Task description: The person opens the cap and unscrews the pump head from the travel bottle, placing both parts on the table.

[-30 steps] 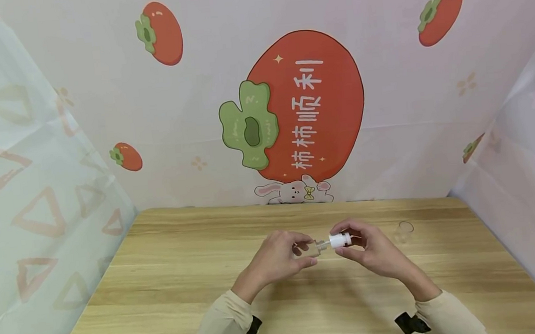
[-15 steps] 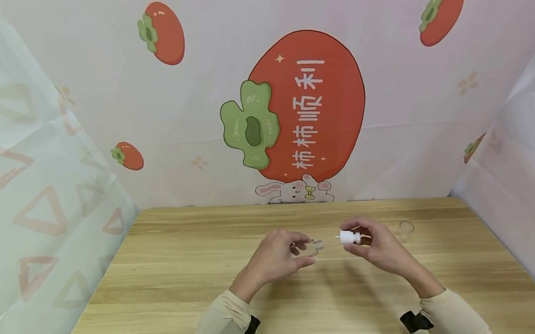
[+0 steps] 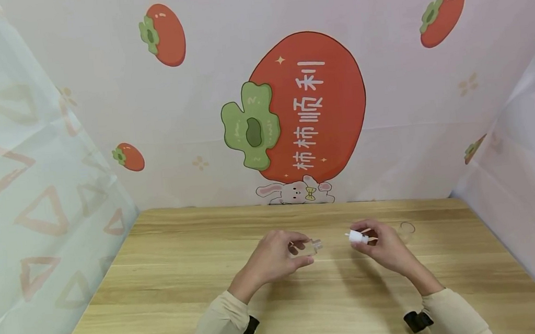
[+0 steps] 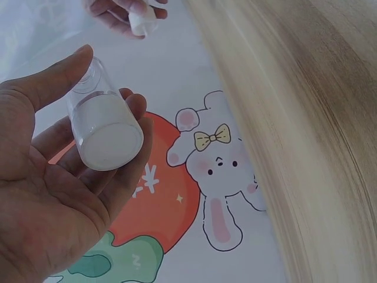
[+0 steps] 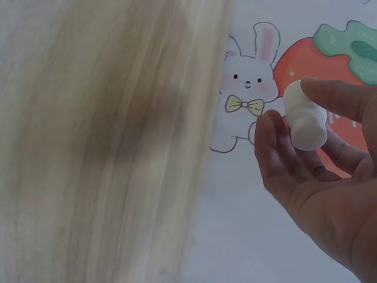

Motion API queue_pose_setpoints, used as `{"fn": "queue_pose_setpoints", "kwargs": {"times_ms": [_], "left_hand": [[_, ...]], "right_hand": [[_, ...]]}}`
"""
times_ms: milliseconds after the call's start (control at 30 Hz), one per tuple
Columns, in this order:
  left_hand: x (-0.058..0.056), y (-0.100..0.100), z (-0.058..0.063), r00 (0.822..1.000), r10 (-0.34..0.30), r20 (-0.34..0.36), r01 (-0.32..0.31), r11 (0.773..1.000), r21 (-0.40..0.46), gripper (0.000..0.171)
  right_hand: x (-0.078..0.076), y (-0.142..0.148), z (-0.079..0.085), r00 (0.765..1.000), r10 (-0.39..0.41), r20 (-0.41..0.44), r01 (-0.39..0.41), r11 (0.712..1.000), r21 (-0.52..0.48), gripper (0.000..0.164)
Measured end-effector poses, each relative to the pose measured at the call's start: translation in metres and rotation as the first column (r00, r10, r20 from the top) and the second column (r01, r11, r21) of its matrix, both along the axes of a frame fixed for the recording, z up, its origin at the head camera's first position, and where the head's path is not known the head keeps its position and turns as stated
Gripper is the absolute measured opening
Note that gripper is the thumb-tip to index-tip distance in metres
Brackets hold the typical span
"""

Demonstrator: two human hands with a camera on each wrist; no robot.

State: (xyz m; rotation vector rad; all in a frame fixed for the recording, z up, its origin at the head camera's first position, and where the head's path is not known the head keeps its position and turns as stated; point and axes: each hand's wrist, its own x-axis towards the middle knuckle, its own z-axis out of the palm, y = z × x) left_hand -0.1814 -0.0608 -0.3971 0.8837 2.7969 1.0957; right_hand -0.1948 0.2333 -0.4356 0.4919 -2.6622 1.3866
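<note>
My left hand (image 3: pixel 274 256) holds a small clear bottle (image 3: pixel 317 245) tilted sideways, its open threaded neck pointing right. In the left wrist view, thumb and fingers grip the bottle (image 4: pixel 109 127), whose lower part looks whitish and whose base faces the camera. Across from it, my right hand (image 3: pixel 388 246) pinches a white pump top (image 3: pixel 358 237) between thumb and fingers. A short thin tube sticks out of the top's left end, towards the bottle. A gap of bare air separates the two parts. The right wrist view shows the rounded white pump top (image 5: pixel 305 115) from its other end.
On the wooden table (image 3: pixel 186 278), just beyond my right hand, lies a clear round cap-like piece (image 3: pixel 406 228). A printed cloth backdrop (image 3: pixel 403 98) with persimmons and a rabbit rises behind the table, with cloth at both sides.
My right hand has moved right, drawing the pump top's tube out of the bottle neck and away from it. The left hand with the bottle has hardly moved.
</note>
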Motion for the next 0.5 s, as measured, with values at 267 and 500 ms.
{"fn": "queue_pose_setpoints", "kwargs": {"times_ms": [267, 500], "left_hand": [[0.000, -0.004, 0.001, 1.000, 0.014, 0.018, -0.014, 1.000, 0.005, 0.036], [0.000, -0.005, 0.001, 1.000, 0.019, 0.022, -0.019, 1.000, 0.007, 0.037]], "right_hand": [[-0.007, 0.007, -0.010, 0.998, -0.067, -0.004, 0.068, 0.993, 0.101, 0.033], [-0.012, 0.011, -0.015, 0.989, -0.138, 0.046, 0.128, 0.975, 0.184, 0.031]]}}
